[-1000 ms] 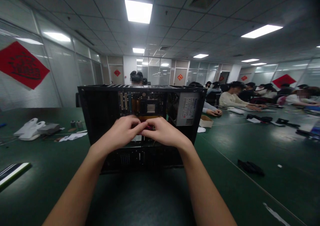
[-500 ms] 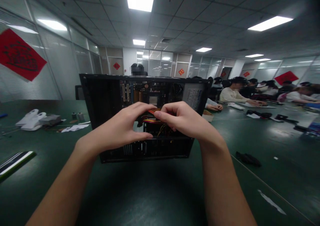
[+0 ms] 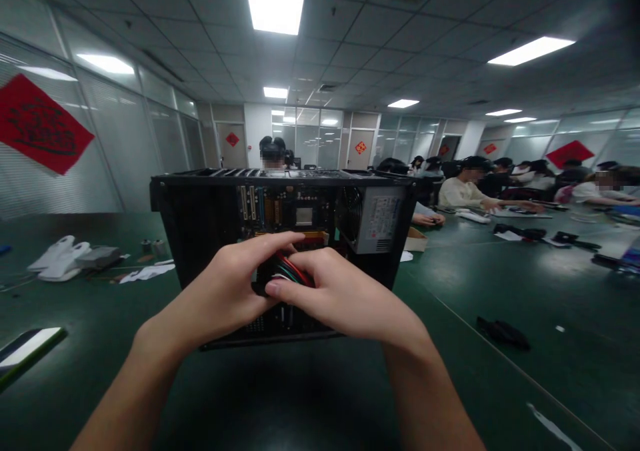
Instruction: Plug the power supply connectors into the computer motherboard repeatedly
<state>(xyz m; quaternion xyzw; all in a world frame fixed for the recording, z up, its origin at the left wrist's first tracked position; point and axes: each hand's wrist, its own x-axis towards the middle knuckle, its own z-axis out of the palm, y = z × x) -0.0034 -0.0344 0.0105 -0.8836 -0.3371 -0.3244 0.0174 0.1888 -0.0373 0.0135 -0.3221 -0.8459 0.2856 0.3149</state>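
Observation:
An open black computer case (image 3: 200, 224) stands on the dark green table (image 3: 500, 384), its side off so the motherboard (image 3: 285, 211) and grey power supply (image 3: 375, 219) show. Both my hands are in front of its opening. My left hand (image 3: 227, 291) curls its fingers over a bundle of red, green and white cables (image 3: 291, 270). My right hand (image 3: 335, 298) pinches the same bundle from the right, thumb touching the left hand's thumb. The cable ends are hidden behind my fingers.
White objects and a grey box (image 3: 75, 256) lie at the left on the table, a striped flat item (image 3: 27, 348) at the near left edge. A black cloth-like piece (image 3: 503, 332) lies at the right. Several people sit behind the case and along the right side.
My hands dropped lower in front of the case and closed together on the cable bundle; earlier they held it higher and further apart. The view tilted slightly downward.

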